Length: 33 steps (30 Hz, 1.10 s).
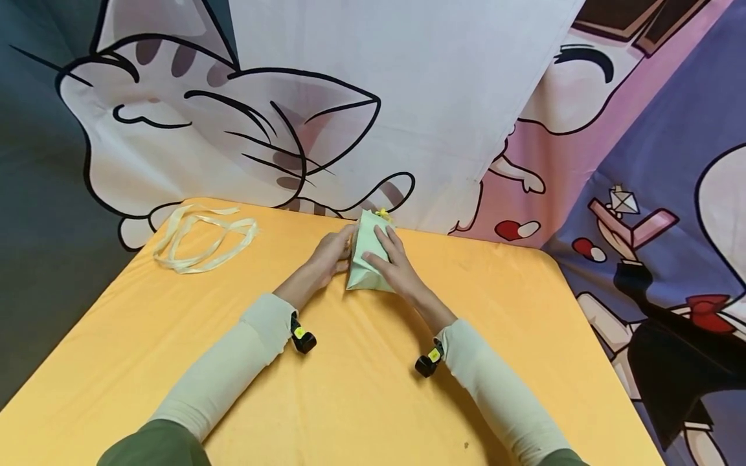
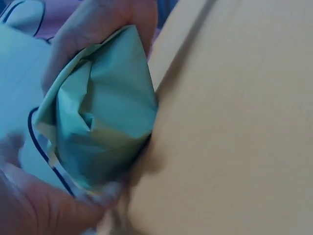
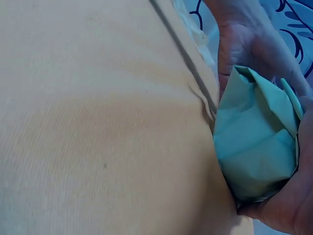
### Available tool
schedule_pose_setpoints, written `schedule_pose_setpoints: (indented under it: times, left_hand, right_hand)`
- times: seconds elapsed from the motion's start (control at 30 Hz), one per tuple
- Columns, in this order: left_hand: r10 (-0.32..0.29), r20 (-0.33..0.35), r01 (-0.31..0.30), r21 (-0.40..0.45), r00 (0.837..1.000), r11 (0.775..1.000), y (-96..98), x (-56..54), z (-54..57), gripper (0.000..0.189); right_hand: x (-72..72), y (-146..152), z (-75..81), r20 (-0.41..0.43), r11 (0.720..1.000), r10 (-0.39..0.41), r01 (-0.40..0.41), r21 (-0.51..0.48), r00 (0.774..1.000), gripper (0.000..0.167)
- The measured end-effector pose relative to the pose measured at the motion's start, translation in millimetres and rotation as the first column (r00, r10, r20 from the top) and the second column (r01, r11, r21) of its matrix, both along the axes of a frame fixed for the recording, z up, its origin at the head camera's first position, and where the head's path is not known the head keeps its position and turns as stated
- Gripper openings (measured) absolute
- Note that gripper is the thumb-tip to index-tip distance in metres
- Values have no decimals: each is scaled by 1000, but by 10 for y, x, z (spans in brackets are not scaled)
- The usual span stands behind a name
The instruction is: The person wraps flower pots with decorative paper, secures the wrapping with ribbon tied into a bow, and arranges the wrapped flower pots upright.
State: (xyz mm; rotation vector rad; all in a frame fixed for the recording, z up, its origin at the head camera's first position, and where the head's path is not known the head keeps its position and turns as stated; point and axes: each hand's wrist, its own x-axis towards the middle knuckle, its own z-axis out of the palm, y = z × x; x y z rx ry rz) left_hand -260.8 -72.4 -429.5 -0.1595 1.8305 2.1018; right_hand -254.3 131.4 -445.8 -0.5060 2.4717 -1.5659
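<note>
My right hand point(image 1: 399, 268) grips the mint-green paper package point(image 1: 368, 272), with the thumb across its near face and fingers wrapped on its right side. My left hand point(image 1: 329, 255) sits close against the package's left side with its fingers bent; from my feeds I can't tell whether it really holds on or only touches. The package itself stands between my two hands near the far edge of the table, its paper creased and folded, wide at the bottom and narrower above. A small yellow decoration point(image 1: 383, 213) shows at its far top edge.

On each wrist I have a black camera point(image 1: 304, 341) with a yellow-green patch, worn at the cuff of a pale sleeve point(image 1: 227, 362); darker green cloth point(image 1: 156, 445) covers the upper arm.

Far left of my hands, a loosely looped cream ribbon point(image 1: 192, 264) lies on the yellow tablecloth point(image 1: 326, 395). Behind the far edge I see a backdrop point(image 1: 443, 97) with a smiling cat printed at left, and cartoon figures on pink and purple at right.
</note>
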Motion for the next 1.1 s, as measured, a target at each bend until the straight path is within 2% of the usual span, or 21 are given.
schedule_pose_setpoints:
  times: [0.07,0.13,0.2,0.27,0.37,0.43,0.5,0.57,0.63,0.73,0.8,1.1]
  left_hand:
    - [-55,59,63,-138,997,988,-17,-1,33,82]
    - [-94,128,120,-216,987,969,-43,-20,55,79]
    - [-120,178,160,-230,977,960,-74,-49,61,75]
    - [-122,205,165,-212,971,963,-97,-81,50,70]
    - [-129,218,168,-173,967,970,-107,-104,34,65]
    - [-132,219,167,-150,967,975,-107,-110,28,62]
    - [-132,214,164,-138,968,977,-106,-111,31,59]
    - [-138,205,168,-137,969,976,-112,-111,38,58]
    - [-147,197,177,-145,969,974,-127,-112,47,58]
    - [-168,180,197,-161,969,967,-163,-101,56,57]
    - [-176,172,204,-166,969,965,-196,-82,59,55]
    - [-205,161,232,-173,965,957,-293,90,66,52]
  right_hand:
    - [3,-5,7,4,1000,4,-3,-18,1000,84]
    - [7,-19,18,10,1000,8,-8,-30,1000,86]
    - [7,-32,20,23,999,10,-9,-41,1000,89]
    - [16,-41,26,42,999,-11,12,-33,999,96]
    - [50,-36,83,119,996,-92,92,8,989,110]
    - [69,-8,147,203,988,-154,149,36,967,113]
    - [63,31,216,322,986,-168,163,43,932,104]
    - [35,81,276,425,988,-147,148,31,893,85]
    - [-2,124,315,508,994,-93,107,1,856,64]
    - [-23,157,350,553,998,-44,65,-18,832,52]
    - [-17,150,353,557,999,-18,40,-27,831,51]
    - [113,93,333,501,998,38,-54,17,865,55]
